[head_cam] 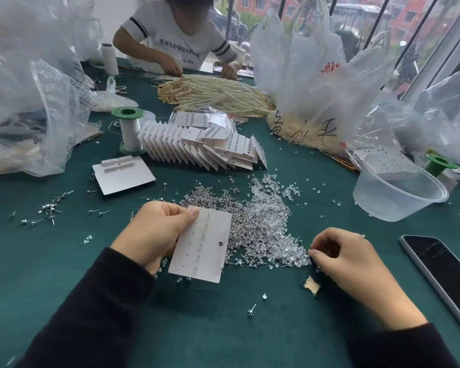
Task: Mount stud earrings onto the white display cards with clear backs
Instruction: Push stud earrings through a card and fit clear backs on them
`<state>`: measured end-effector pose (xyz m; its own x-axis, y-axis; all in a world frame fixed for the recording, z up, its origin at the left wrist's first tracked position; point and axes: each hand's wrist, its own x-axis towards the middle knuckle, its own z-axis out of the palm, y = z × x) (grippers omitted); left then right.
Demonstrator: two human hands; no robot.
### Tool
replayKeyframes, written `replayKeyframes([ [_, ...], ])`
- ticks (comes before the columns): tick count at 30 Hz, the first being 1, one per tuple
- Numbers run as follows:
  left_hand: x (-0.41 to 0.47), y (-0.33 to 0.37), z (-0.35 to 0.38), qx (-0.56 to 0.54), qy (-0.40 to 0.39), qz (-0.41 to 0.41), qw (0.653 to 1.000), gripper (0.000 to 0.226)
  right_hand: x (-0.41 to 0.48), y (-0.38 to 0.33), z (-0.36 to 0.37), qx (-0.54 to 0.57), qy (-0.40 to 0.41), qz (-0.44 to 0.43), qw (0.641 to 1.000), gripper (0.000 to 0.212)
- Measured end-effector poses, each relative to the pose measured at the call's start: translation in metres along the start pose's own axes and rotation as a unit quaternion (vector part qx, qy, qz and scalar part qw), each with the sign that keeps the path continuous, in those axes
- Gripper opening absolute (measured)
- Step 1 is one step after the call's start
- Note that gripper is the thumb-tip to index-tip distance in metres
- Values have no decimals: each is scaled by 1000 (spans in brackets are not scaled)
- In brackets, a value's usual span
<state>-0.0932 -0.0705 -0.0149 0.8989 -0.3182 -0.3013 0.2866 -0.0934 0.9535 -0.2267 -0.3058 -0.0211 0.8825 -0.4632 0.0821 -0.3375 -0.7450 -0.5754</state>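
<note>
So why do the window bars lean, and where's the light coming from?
Head view: its wide-angle lens bends the edges, so the window bars lean and the phone stretches; soft daylight comes in past them, leaving only a faint shadow under the card; the bags at upper left wash out white.

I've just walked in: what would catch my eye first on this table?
A glittering heap of stud earrings and clear backs sits mid-table. The left hand holds a white display card beside it; behind lie a fanned stack of cards and a mound of pearl strands.
</note>
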Motion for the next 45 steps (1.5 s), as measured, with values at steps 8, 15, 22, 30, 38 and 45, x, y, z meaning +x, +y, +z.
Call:
replayKeyframes([
  [8, 0, -2, 0, 18, 1, 19, 1000, 24, 8, -23, -15, 86, 53, -2, 995, 15],
  [15, -4, 0, 3, 46, 20, 41, 998, 29, 15, -80, 6, 161, 45, -87, 982, 14],
  [22, -4, -2, 5, 71, 34, 57, 995, 29, 12, -122, 53, 271, 18, -159, 949, 18],
  [30, -2, -6, 5, 204, 107, 147, 962, 28, 11, -121, 73, 178, 84, -221, 955, 9],
  [38, -3, -8, 6, 255, 128, 213, 934, 28, 7, -118, 77, 202, 98, -228, 947, 14],
  [45, -9, -5, 9, 275, 134, 256, 917, 28, 6, -118, 82, 190, 135, -229, 945, 13],
])
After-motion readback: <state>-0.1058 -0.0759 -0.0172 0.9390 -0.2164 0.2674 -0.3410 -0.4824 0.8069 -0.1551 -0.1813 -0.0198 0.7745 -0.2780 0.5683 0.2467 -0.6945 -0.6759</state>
